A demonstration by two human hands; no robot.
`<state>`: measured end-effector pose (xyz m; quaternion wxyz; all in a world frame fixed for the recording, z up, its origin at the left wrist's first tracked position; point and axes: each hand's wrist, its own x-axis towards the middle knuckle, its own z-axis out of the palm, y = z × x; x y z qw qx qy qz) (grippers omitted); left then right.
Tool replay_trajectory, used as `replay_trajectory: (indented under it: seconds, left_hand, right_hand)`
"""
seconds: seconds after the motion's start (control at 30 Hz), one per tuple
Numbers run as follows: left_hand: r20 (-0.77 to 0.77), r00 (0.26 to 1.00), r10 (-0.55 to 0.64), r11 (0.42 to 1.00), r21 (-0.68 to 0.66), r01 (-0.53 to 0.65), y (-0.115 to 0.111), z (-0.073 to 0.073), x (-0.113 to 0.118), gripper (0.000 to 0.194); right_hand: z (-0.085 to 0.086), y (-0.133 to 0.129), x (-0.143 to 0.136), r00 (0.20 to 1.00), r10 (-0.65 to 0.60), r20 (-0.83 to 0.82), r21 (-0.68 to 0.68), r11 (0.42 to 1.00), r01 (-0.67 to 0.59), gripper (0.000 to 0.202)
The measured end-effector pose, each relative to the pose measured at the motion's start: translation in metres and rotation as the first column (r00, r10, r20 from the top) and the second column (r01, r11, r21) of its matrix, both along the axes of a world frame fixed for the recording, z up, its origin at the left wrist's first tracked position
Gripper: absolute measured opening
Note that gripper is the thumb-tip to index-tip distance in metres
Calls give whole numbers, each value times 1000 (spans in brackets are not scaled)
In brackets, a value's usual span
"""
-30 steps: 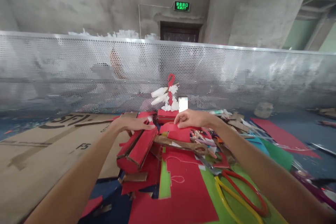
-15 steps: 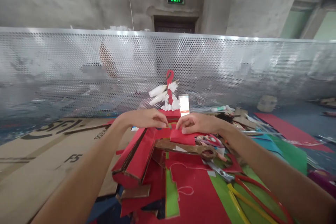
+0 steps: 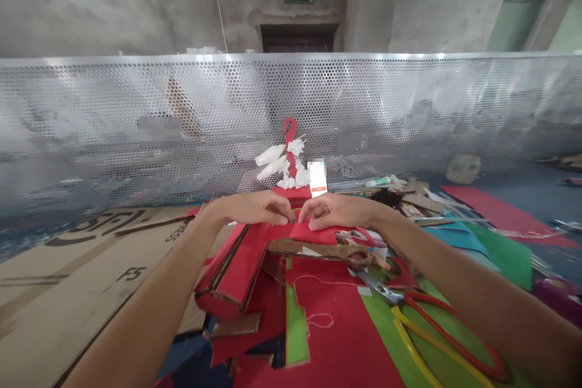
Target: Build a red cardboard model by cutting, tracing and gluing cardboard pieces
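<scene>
Fingers of my left hand point(image 3: 254, 209) and my right hand point(image 3: 334, 211) meet in the middle. Both hands are curled almost shut, and the fingertips pinch the far edge of a small red paper piece point(image 3: 313, 233). The piece lies on top of a messy pile, just past a brown cardboard strip point(image 3: 313, 250). A folded red cardboard box point(image 3: 231, 267) leans under my left wrist. Nearer to me lies a big red sheet point(image 3: 336, 327) with a green strip point(image 3: 296, 327) beside it. Scissors point(image 3: 436, 330) with red and yellow handles rest on green paper by my right arm. A little red and white paper figure point(image 3: 288, 160) stands behind my hands, by the metal fence point(image 3: 136, 109).

I think the thin paper could rip if I pull too hard. The pile looks wobbly, so a push could make the box slide. My knuckles are near the figure and could knock it over.
</scene>
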<state>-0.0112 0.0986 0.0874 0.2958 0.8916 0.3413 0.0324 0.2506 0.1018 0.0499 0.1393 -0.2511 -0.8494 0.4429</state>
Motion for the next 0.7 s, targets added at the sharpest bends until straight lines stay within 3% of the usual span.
replay_trajectory:
  seconds: [0.17, 0.37, 0.7]
  left_hand:
    - [-34, 999, -5, 1000, -2, 5, 8, -8, 0, 19]
    - [-126, 991, 44, 997, 72, -35, 10, -17, 8, 16]
    - [-119, 993, 17, 997, 77, -8, 12, -26, 12, 8]
  right_hand:
    - [-8, 6, 0, 999, 35, 0, 29, 999, -35, 24]
    - [-11, 8, -3, 990, 0, 144, 131, 991, -19, 26]
    - [-20, 15, -2, 976, -11, 216, 261, 964, -48, 28]
